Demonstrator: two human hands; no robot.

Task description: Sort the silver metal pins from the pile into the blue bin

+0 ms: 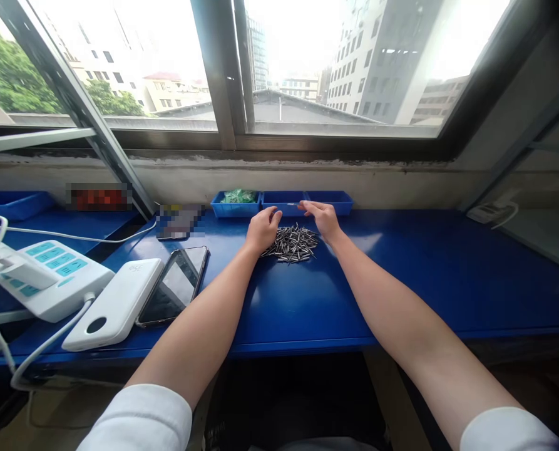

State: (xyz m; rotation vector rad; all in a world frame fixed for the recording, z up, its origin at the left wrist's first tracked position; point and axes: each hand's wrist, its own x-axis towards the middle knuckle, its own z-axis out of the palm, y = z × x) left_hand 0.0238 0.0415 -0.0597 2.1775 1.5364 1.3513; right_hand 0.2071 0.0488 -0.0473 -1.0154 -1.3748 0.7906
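A heap of small dark metal pins lies on the blue table between my hands. My right hand is just beyond the heap's right side, its thumb and fingers pinched on a thin metal pin that points left, in front of the blue trays. At the heap's left edge, my left hand is curled with its thumb raised; the inside of its fingers is hidden, so anything in it cannot be made out. Behind the hands, a row of joined blue trays has green items in its left compartment.
To the left lie a smartphone, a white power bank and a white power strip with cables. A blurred flat item is farther back. A metal shelf post rises at left; a window runs behind the table.
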